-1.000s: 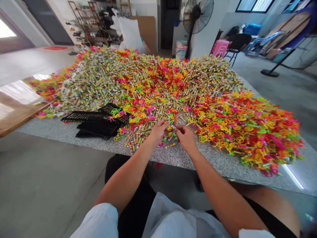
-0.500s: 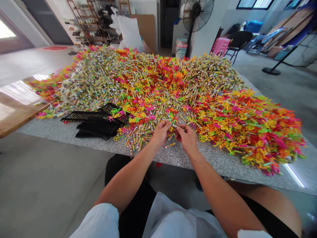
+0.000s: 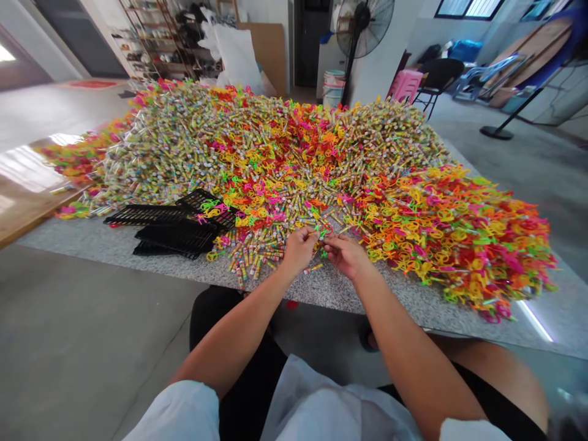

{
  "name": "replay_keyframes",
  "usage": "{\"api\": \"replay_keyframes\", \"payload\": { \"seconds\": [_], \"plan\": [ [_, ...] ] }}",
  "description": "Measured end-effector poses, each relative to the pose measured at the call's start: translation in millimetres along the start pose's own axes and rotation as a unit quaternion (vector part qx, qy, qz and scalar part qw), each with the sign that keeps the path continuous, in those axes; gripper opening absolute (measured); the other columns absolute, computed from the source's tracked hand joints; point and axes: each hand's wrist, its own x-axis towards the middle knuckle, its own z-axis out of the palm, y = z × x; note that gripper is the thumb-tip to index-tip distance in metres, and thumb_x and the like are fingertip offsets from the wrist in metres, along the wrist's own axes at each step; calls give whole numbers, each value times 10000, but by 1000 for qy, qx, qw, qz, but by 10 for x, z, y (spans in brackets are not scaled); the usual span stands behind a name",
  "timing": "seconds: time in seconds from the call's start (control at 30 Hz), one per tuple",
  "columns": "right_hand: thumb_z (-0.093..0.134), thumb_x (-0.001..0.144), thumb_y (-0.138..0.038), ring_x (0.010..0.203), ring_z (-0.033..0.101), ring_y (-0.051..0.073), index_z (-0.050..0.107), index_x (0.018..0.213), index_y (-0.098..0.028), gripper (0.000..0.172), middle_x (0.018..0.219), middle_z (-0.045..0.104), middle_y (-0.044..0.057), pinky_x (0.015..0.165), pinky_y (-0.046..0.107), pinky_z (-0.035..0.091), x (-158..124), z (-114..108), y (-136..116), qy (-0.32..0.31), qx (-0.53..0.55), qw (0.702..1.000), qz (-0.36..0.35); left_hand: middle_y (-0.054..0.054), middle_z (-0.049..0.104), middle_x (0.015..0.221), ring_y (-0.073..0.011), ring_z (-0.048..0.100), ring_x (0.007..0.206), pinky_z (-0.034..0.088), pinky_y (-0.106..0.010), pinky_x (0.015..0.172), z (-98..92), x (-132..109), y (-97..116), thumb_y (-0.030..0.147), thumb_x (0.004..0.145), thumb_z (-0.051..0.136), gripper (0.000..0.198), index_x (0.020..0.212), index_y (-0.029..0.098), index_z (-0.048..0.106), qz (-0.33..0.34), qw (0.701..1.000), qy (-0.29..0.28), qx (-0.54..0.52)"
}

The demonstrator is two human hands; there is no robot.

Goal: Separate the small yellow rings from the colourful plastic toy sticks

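My left hand [image 3: 298,250] and my right hand [image 3: 346,254] meet over the near edge of a granite table [image 3: 321,288]. Both are pinched together on a small green plastic piece with a thin candy tube [image 3: 323,234] between the fingertips. Just beyond them spreads a huge heap of little wrapped tubes [image 3: 184,147] and bright plastic rings [image 3: 459,226] in yellow, orange, pink and green. A few loose tubes [image 3: 250,260] lie on the stone left of my left hand.
Black plastic grid trays [image 3: 174,226] lie stacked on the table to the left. A wooden table [image 3: 27,202] adjoins at far left. Behind stand a pedestal fan [image 3: 362,30], shelves [image 3: 156,37], a pink stool [image 3: 407,86] and chairs.
Both hands stay pinched together at the pile's near edge, shifted slightly lower. The view has tilted a little to the right and down.
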Motion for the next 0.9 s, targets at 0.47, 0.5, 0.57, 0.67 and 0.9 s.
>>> {"api": "replay_keyframes", "payload": {
  "seconds": [0.47, 0.5, 0.57, 0.67, 0.9],
  "plan": [
    [840, 633, -327, 427, 493, 57, 622, 850, -215, 328, 698, 664, -59, 411, 190, 401, -143, -8, 135, 59, -6, 991, -121, 38, 499, 607, -130, 414, 594, 314, -267, 605, 92, -108, 96, 270, 865, 669, 175, 710, 196, 634, 55, 993, 6, 106],
    [836, 640, -341, 422, 502, 63, 620, 852, -214, 327, 684, 656, -62, 411, 195, 409, -133, -32, 115, 55, -28, 991, -121, 37, 500, 613, -130, 417, 595, 317, -265, 603, 90, -114, 68, 274, 871, 664, 184, 709, 197, 622, 53, 993, 7, 108],
    [828, 654, -367, 420, 537, 86, 620, 855, -212, 328, 642, 637, -66, 406, 205, 423, -114, -85, 61, 42, -96, 988, -115, 34, 508, 622, -133, 428, 600, 332, -260, 607, 81, -120, 17, 280, 878, 663, 196, 709, 198, 606, 42, 993, -4, 111],
    [811, 664, -382, 431, 583, 116, 621, 858, -205, 324, 591, 628, -60, 396, 203, 426, -113, -150, -26, 24, -193, 977, -91, 11, 600, 720, -148, 514, 680, 398, -257, 673, 65, -109, -2, 283, 864, 692, 112, 800, 199, 655, 31, 995, -56, 76],
    [833, 628, -321, 463, 594, 103, 634, 822, -195, 305, 637, 672, -38, 419, 191, 446, -206, -149, -54, 21, -154, 986, -64, -28, 689, 849, -178, 593, 821, 448, -265, 772, 53, -73, 97, 405, 901, 663, 223, 890, 191, 726, 60, 989, -131, 46]
  ]
}}
